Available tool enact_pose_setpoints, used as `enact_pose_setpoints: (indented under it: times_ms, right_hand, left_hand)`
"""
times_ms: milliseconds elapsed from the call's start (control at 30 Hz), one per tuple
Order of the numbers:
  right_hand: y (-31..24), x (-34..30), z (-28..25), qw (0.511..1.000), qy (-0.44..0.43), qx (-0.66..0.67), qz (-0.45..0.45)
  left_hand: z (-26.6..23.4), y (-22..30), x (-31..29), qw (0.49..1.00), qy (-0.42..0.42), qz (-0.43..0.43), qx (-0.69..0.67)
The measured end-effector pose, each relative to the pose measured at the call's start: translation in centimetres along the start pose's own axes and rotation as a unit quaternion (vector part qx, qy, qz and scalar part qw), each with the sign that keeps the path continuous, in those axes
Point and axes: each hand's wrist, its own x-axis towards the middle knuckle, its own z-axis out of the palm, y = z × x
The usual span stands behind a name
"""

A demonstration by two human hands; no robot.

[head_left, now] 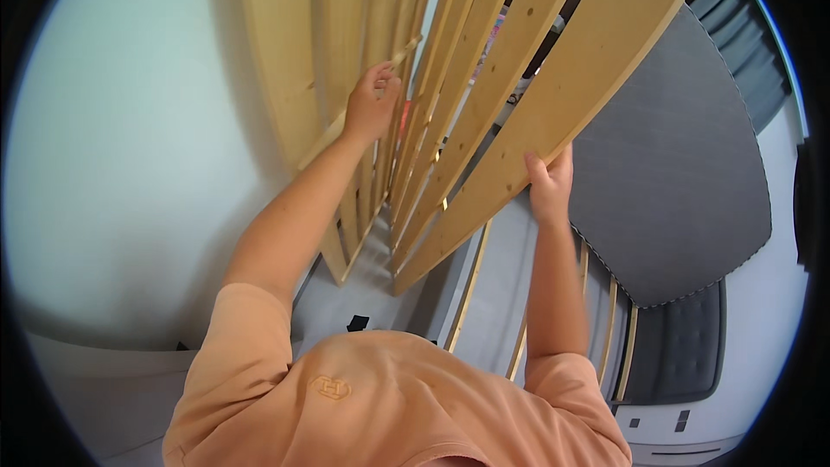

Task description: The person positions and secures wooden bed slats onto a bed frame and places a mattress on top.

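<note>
Two tall panels of pale wooden slats stand upright, spread apart in a V in front of me. On the left panel (277, 43), a thin cross batten (405, 54) runs across the slats, and my left hand (373, 105) is closed at it with curled fingers. My right hand (551, 183) grips the outer edge of the right panel (553, 108). Its thumb lies on the wide slat's face, while its fingers go behind the edge, partly hidden. The lower ends of both panels come close together near the grey floor (367, 268).
A pale wall (130, 138) rises close on the left. To the right leans a large dark grey padded board (670, 164), above a bed frame with wooden slats (474, 285). A tufted dark headboard (674, 346) and grey curtain (739, 43) are farther right. A small black piece (358, 323) lies on the floor.
</note>
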Motion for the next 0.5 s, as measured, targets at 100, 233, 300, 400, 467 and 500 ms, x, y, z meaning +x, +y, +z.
enact_pose_setpoints:
  times_ms: [100, 233, 300, 400, 467, 500]
  right_hand:
    - [0.4, -0.7, 1.5, 0.977, 0.183, -0.055, -0.091]
    - [2.0, -0.3, 0.2, 0.964, 0.253, -0.074, -0.023]
    - [2.8, 0.0, -0.6, 0.952, 0.288, -0.096, -0.045]
    - [4.4, -0.2, -2.0, 0.939, 0.318, -0.088, -0.094]
    - [5.4, -0.1, -3.4, 0.938, 0.325, -0.073, -0.098]
    - [5.3, -0.3, -4.1, 0.939, 0.326, -0.062, -0.088]
  left_hand:
    - [2.2, -0.9, 0.7, 1.0, -0.013, -0.001, -0.013]
    - [5.6, -4.0, 1.4, 0.998, -0.064, 0.004, -0.011]
    - [6.6, -4.7, 2.4, 0.996, -0.091, 0.015, 0.006]
    - [8.0, -7.6, 4.7, 0.996, -0.087, 0.012, 0.021]
    - [9.9, -10.0, 6.7, 0.996, -0.093, -0.011, 0.006]
    - [10.8, -10.3, 7.7, 0.995, -0.096, -0.023, -0.008]
